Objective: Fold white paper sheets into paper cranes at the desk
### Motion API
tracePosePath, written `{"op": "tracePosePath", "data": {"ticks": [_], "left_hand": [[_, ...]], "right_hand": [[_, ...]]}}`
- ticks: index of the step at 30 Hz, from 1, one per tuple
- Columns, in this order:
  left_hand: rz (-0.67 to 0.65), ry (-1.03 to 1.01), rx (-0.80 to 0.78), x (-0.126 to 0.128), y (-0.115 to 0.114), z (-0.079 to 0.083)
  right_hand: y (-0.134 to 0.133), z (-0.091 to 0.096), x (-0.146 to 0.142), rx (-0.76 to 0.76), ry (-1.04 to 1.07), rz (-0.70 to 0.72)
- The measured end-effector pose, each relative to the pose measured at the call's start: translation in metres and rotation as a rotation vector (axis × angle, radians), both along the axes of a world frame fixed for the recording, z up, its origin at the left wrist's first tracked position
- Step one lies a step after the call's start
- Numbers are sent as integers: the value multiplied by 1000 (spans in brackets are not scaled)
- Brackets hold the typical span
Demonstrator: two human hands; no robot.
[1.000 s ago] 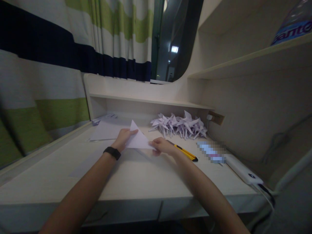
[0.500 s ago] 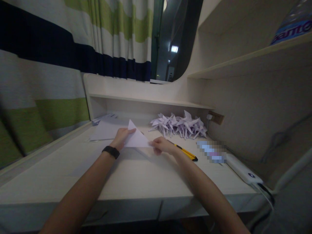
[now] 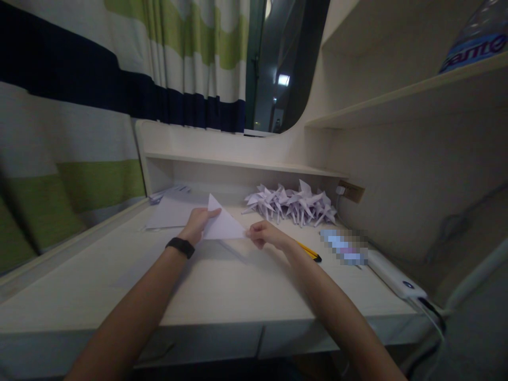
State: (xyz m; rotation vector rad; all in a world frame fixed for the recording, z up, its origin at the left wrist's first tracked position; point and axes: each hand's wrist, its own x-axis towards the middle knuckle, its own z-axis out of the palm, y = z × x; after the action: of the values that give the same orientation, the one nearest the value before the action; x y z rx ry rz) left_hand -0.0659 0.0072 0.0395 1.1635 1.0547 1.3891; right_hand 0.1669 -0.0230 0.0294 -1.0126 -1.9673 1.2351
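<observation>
A white sheet of paper folded into a triangle (image 3: 223,225) is held just above the pale desk (image 3: 222,286). My left hand (image 3: 197,223), with a black band on the wrist, grips the triangle's left side, fingers closed over its edge. My right hand (image 3: 265,234) pinches the triangle's right corner. A pile of several white folded paper cranes (image 3: 291,203) lies behind the right hand, under the low shelf.
Flat white sheets (image 3: 172,209) lie behind the left hand. A yellow utility knife (image 3: 309,251) lies by my right wrist, then a blurred-out item (image 3: 343,246) and a white power bank (image 3: 397,275) with a cable. A striped curtain (image 3: 99,106) hangs on the left.
Both hands have lifted the folded triangle slightly and shifted it a little away from me; the right hand now covers more of the yellow knife.
</observation>
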Motion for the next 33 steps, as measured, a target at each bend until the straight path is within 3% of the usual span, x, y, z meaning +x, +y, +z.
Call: {"op": "tracePosePath", "data": {"ticks": [3,6,9,13,18,21,27,33], "left_hand": [[49,-13,14,-2,4,-1],[185,-89,53,-10,11,-3],[307,-116,61,-19,17,-5],[201,-67,60,-14,14,-7],[-34,18,68,7,1,-9],[-88,60,69,12,-3,-10],[-50,47,96,12,0,-12],[150,-80,130,1,12,-15]], "right_hand": [[3,-2,1,22,27,0],[8,-7,6,12,58,-21],[15,-11,15,11,88,-121],[22,-14,18,47,183,-344],[19,-22,-3,105,138,-311],[17,-27,-12,127,101,-279],[18,-26,-10,43,160,-249],[23,-22,5,27,226,-228]]}}
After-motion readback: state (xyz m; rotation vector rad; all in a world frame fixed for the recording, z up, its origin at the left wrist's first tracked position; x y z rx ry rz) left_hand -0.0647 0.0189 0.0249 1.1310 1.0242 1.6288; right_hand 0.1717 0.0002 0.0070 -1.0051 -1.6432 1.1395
